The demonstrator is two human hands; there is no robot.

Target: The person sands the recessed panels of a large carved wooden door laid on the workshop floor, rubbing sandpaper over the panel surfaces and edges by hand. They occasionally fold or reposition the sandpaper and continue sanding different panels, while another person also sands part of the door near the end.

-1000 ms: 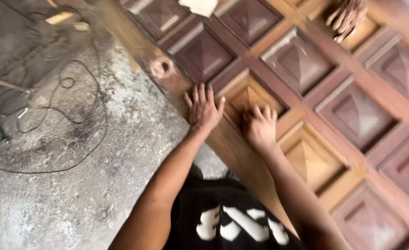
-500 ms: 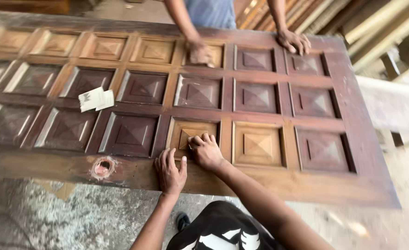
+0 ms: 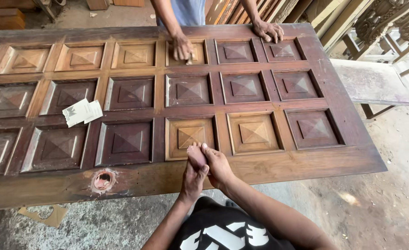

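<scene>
Both hands, spread flat on the door (image 3: 260,159) a moment before, had come together at lower centre: left hand (image 3: 194,172) and right hand (image 3: 217,164) pinched a sandpaper scrap (image 3: 196,155) between them. Opposite, a co-worker's hand (image 3: 182,47) rubbed a panel.

Door (image 3: 260,166) runs off the left edge; that end unseen. Left hand (image 3: 194,173) and right hand (image 3: 217,165) pressed together over the door's near rail; a small pinkish piece (image 3: 196,155) sits between the fingers, mostly covered, kind unclear. Own forearms and black shirt (image 3: 223,231) cut by the bottom edge. Co-worker across the door cut above the chest by the top edge; one co-worker hand (image 3: 182,47) covers something pale on a panel, too small to tell. Folded paper (image 3: 82,112) on the door, surface unreadable. Carved woodwork (image 3: 389,23) top right cropped.
</scene>
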